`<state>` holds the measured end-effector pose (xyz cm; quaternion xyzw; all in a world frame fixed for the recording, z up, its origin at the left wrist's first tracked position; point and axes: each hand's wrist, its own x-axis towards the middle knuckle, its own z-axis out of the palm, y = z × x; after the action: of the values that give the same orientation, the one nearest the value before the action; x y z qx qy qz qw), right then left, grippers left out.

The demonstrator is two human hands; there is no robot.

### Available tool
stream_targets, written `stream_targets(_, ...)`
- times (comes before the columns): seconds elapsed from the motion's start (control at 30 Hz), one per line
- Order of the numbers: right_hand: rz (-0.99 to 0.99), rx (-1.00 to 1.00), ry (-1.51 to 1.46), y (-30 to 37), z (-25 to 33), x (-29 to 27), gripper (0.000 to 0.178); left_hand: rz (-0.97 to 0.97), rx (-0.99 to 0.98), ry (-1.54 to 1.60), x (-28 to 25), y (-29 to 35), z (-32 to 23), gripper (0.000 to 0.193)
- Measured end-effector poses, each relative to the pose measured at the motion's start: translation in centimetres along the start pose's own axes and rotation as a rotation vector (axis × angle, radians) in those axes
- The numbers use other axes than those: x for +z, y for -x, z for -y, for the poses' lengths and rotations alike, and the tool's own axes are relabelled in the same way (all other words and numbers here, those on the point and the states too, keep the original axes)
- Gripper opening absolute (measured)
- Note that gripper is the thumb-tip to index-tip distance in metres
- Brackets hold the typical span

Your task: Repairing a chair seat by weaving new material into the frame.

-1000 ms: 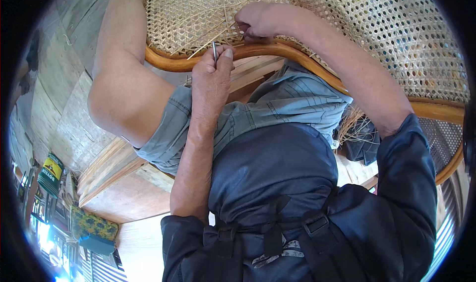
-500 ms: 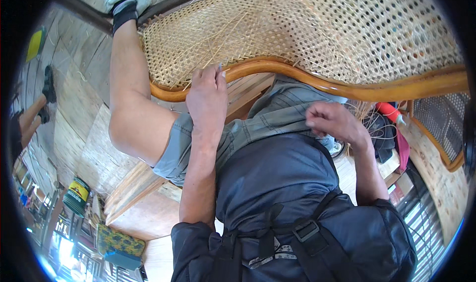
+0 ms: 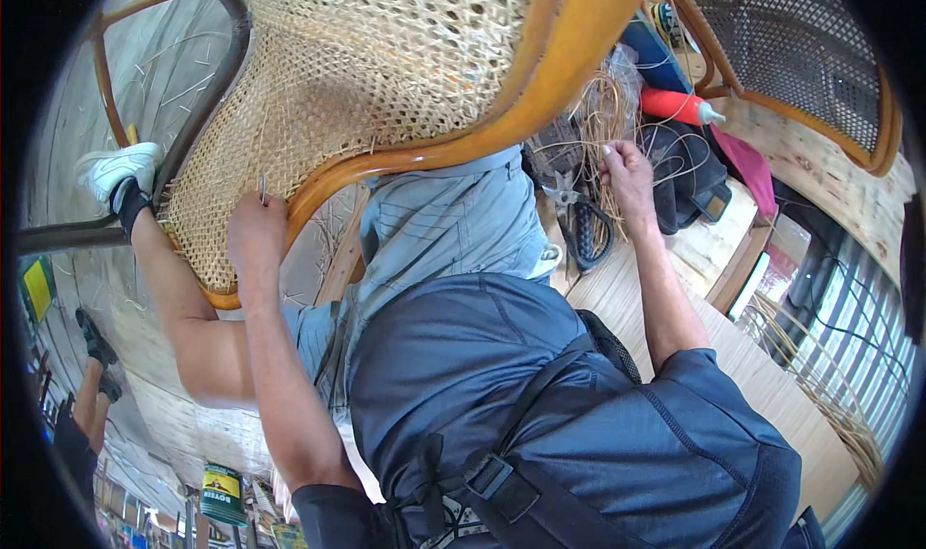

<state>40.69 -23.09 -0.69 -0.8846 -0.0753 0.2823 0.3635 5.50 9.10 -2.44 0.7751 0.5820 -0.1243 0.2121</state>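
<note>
A woven cane panel (image 3: 318, 96) in a curved, varnished wooden frame (image 3: 405, 158) lies across my lap. My left hand (image 3: 258, 235) is closed at the frame's lower left edge, resting near the weave. From its fingers sticks the tip of a thin metal pointed tool (image 3: 264, 188); the rest of it is hidden in the hand. To the right, my right hand (image 3: 629, 178) is pinched at a loose bundle of cane strands (image 3: 606, 115). A thin strand appears to meet its fingertips.
Black-handled pliers (image 3: 586, 235) lie beside the bundle. A red squeeze bottle (image 3: 675, 106) sits beyond my right hand, near a second chair with dark mesh (image 3: 791, 57). At left are a green can (image 3: 223, 493) and another person's legs (image 3: 92, 385).
My right hand has gone from above my lap out to the cane bundle. My view has turned rightward, and the panel shows further left. My left hand stays at the frame's edge.
</note>
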Motion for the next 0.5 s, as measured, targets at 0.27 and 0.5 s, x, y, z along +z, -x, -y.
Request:
stream_targets(0.27,0.159,0.074,-0.241,2.9,2.9,0.2,0.016,0.065,0.157,-0.156,-1.6,-0.3,-1.1,0.028)
stream_targets(0.5,0.374,-0.035,0.203,3.8,1.2,1.2,0.020,0.051,0.146,-0.180,-1.8,0.5,-2.4,0.021)
